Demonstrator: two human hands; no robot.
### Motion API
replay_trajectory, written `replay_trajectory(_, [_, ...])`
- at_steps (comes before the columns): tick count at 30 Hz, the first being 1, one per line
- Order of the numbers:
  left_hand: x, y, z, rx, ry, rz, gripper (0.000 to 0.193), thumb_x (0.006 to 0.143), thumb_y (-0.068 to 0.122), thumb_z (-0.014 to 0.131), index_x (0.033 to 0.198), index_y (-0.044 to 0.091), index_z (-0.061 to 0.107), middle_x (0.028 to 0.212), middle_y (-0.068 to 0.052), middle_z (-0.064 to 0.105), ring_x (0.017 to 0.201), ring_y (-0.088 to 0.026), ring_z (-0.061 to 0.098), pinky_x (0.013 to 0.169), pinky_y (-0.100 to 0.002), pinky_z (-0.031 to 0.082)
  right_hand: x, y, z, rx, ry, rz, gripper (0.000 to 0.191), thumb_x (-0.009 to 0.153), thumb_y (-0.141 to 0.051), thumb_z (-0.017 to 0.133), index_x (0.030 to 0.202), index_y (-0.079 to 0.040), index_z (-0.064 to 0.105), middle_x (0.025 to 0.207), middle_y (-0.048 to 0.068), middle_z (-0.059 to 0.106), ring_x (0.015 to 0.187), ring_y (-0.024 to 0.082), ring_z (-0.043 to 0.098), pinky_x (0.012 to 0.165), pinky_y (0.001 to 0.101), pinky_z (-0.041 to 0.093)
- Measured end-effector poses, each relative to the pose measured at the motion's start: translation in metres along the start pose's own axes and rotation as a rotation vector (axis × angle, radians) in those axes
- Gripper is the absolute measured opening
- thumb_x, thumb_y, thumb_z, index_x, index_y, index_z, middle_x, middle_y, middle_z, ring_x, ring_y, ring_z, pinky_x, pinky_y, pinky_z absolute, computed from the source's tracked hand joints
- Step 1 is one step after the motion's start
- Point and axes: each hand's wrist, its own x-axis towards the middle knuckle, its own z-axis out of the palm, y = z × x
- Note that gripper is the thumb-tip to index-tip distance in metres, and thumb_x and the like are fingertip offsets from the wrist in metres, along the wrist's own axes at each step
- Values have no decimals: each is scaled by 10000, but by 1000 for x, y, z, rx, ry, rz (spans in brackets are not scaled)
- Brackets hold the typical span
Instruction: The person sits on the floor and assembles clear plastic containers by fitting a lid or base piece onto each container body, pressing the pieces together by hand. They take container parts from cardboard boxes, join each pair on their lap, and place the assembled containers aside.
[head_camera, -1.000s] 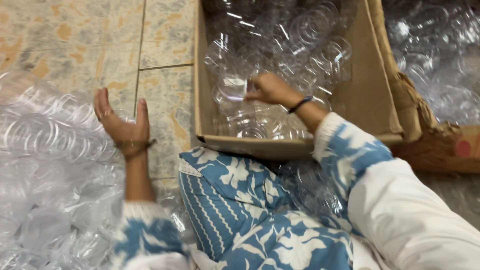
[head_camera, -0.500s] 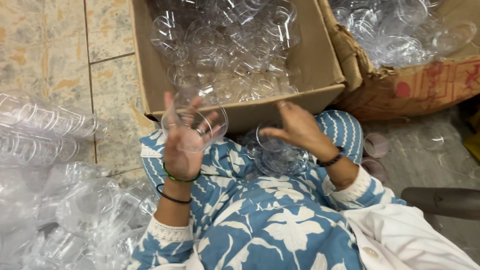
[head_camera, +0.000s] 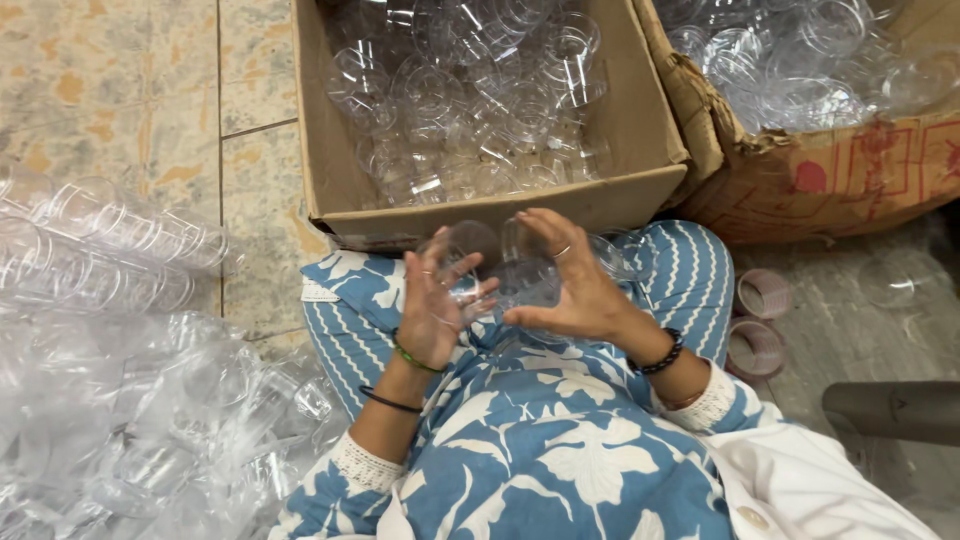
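Over my lap, my left hand (head_camera: 437, 307) holds a clear plastic cup (head_camera: 462, 252) by its side. My right hand (head_camera: 574, 282) grips a second clear plastic piece (head_camera: 527, 268) right beside it, and the two pieces touch between my hands. Both hands hover just in front of an open cardboard box (head_camera: 335, 150) filled with several clear plastic cups. My knees, in blue and white patterned cloth (head_camera: 560, 440), lie under the hands.
A second, torn cardboard box (head_camera: 800, 185) of clear cups stands at the right. Stacked clear cups in plastic bags (head_camera: 110, 250) pile up on the left over the tiled floor. Small ring-shaped lids (head_camera: 762, 295) lie by my right knee. A grey bar (head_camera: 890, 410) sits at the lower right.
My left hand left the floor on the left and my right hand came out of the box; both now meet over my lap, each holding a clear plastic piece.
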Motion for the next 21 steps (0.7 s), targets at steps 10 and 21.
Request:
replay_trajectory(10, [-6, -12, 38, 183, 18, 17, 763, 966, 653, 414, 1590, 245, 250, 1389, -152, 495, 1175, -325, 626, 947, -454, 565, -3, -12, 9, 106, 46, -146, 1183, 683, -571, 913, 1594, -159, 281, 1552, 189, 377, 1489, 360, 409, 1218, 467, 399])
replay_trajectory(21, [-4, -25, 25, 214, 48, 70, 779, 960, 664, 336, 1598, 250, 165, 1497, -197, 414, 1323, -376, 518, 1047, -496, 507, 6, -9, 30, 242, -29, -173, 1207, 823, -488, 865, 1667, -138, 77, 1677, 238, 156, 1580, 420, 239, 1264, 524, 328])
